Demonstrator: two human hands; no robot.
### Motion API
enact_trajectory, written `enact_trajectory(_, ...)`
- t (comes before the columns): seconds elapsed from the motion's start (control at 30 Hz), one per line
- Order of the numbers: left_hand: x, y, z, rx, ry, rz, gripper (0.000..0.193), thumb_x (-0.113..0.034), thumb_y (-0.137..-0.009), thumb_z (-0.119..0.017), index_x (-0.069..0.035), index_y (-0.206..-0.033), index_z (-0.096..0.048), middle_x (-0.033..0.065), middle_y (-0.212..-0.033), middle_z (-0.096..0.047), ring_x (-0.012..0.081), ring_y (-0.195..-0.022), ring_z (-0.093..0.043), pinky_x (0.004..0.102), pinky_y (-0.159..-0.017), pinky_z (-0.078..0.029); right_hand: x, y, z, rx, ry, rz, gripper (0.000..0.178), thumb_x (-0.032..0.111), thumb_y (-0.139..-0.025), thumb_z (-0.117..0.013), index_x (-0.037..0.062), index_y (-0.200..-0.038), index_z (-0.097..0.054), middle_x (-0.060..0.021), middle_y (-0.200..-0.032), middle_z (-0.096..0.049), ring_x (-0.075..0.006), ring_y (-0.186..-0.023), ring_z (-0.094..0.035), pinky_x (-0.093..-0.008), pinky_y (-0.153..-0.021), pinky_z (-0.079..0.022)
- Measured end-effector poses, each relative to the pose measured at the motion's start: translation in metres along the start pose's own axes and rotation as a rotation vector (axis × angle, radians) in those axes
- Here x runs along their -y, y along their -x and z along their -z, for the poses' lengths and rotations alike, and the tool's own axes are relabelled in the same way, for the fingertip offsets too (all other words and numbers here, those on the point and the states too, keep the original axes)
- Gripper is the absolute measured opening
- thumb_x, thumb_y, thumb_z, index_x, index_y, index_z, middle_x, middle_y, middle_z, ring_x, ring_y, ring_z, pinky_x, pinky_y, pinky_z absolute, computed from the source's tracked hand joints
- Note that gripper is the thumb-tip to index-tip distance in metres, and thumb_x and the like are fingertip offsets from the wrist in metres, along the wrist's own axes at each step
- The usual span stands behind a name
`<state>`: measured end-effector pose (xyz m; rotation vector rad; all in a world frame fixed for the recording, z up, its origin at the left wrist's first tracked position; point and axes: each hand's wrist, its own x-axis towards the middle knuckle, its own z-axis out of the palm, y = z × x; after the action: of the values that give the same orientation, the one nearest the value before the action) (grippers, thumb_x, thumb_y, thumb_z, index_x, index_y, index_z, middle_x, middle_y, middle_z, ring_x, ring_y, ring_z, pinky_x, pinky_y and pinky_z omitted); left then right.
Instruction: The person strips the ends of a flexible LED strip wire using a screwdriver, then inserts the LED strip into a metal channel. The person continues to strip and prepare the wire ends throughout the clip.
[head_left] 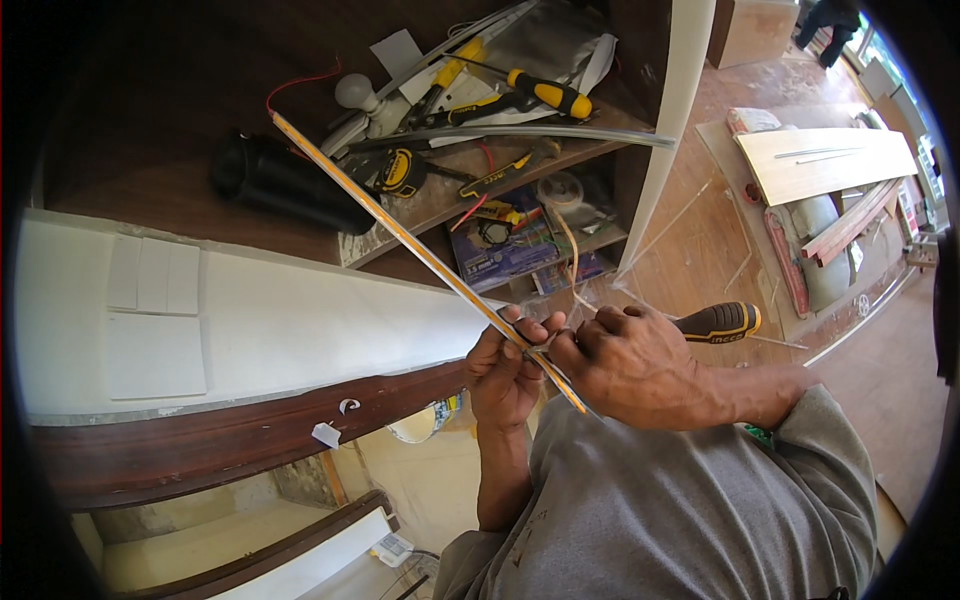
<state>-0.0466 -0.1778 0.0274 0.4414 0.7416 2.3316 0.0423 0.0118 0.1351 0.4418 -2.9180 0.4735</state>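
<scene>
A long thin LED strip light point(400, 232), yellow-orange in a pale channel, slants from the upper left down to my hands. My left hand point(505, 375) is closed around it near its lower end, thumb and fingers pinching it. Against the strip, just to the right, my right hand point(635, 365) is closed. A screwdriver with a black and yellow handle point(718, 322) sticks out from this hand, its shaft mostly hidden by the fingers. A thin pale strip point(572, 250) hangs down to the right fingers. A red wire point(305, 82) curls from the strip light's far end.
A dark shelf unit point(390, 262) ahead holds a yellow-black screwdriver point(550, 93), a tape measure point(402, 172), a light bulb point(356, 92) and a black cylinder point(290, 182). Boards point(825, 165) and sacks lie at the right. Another person point(832, 25) stands far off.
</scene>
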Motion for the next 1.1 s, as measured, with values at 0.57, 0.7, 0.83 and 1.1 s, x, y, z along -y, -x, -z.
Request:
enact_trajectory(0.57, 0.015, -0.006, -0.005, -0.067, -0.043, 0.013, 0.036, -0.007, -0.103, -0.056, -0.004, -0.139, -0.058, 0.0132, -0.116, -0.069, 0.0359, -0.126, -0.061, 0.0479, -0.113, -0.049, 0.004, -0.003, -0.007, 0.090, 0.213, 0.001, 0.025, 0.015, -0.086, -0.062, -0.0036, -0.102, -0.062, -0.0153, -0.079, -0.070, -0.0303, -0.074, -0.073, -0.0415, -0.058, -0.057)
enact_trajectory(0.7, 0.022, -0.007, -0.003, -0.071, -0.064, 0.007, 0.037, -0.011, -0.104, -0.057, -0.003, -0.139, -0.057, 0.0140, -0.119, -0.068, 0.0385, -0.126, -0.061, 0.0501, -0.110, -0.050, 0.006, -0.002, -0.017, 0.098, 0.235, -0.026, 0.026, 0.015, -0.084, -0.063, -0.0032, -0.102, -0.061, -0.0142, -0.077, -0.070, -0.0298, -0.073, -0.073, -0.0419, -0.059, -0.057)
enact_trajectory(0.83, 0.013, -0.009, -0.004, -0.102, -0.064, 0.020, 0.036, -0.008, -0.101, -0.060, -0.004, -0.137, -0.058, 0.0126, -0.117, -0.069, 0.0357, -0.125, -0.062, 0.0468, -0.112, -0.050, -0.001, -0.003, -0.016, 0.037, 0.205, -0.019, 0.024, 0.014, -0.083, -0.063, -0.0020, -0.100, -0.061, -0.0130, -0.078, -0.070, -0.0296, -0.073, -0.073, -0.0418, -0.061, -0.058)
enact_trajectory(1.1, 0.004, -0.012, -0.001, -0.060, -0.043, -0.033, 0.036, -0.010, -0.102, -0.059, -0.002, -0.137, -0.057, 0.0145, -0.116, -0.069, 0.0402, -0.123, -0.063, 0.0555, -0.111, -0.049, -0.005, 0.005, -0.007, 0.043, 0.008, -0.046, 0.022, 0.013, -0.085, -0.061, -0.0044, -0.099, -0.061, -0.0175, -0.082, -0.072, -0.0317, -0.077, -0.073, -0.0431, -0.061, -0.058)
